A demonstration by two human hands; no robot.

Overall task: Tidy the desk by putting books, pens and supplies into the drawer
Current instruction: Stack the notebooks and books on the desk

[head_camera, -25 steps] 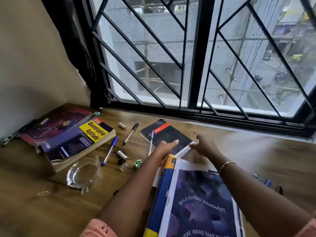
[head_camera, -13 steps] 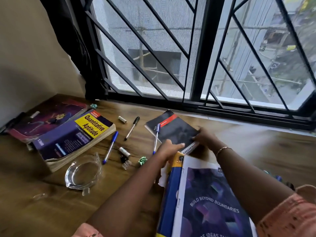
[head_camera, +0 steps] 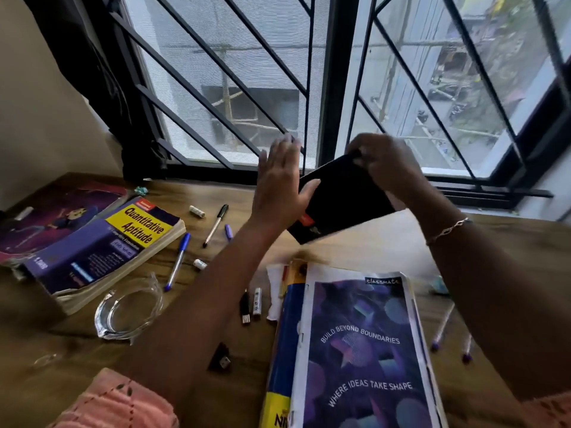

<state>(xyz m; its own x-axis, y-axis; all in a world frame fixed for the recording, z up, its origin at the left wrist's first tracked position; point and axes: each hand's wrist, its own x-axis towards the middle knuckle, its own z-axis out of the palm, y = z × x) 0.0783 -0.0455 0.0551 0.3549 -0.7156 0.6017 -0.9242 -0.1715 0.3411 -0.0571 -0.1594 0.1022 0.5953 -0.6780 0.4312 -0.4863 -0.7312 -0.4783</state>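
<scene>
A small black notebook (head_camera: 343,200) with a red label hangs tilted in the air above the wooden desk (head_camera: 509,251). My right hand (head_camera: 386,162) grips its upper end with curled fingers. My left hand (head_camera: 279,180) lies flat against its left edge, fingers straight and thumb on the cover. Under my arms lies a purple notebook (head_camera: 361,353) on top of a blue and yellow book (head_camera: 285,335). At the left a thick "Quantitative Aptitude" book (head_camera: 102,245) rests on a dark red book (head_camera: 52,217). A blue pen (head_camera: 177,262) and a black pen (head_camera: 216,225) lie between the stacks.
A glass ashtray (head_camera: 129,307) sits front left. Small caps, a white tube (head_camera: 257,301), a USB stick (head_camera: 244,308) and a black clip (head_camera: 221,361) are scattered mid-desk. Two pens (head_camera: 443,325) lie at the right. Black window bars (head_camera: 336,88) close off the far side.
The black notebook has been lifted off the desk into the air. My right hand took hold of its end, and my left hand rose and flattened against its side.
</scene>
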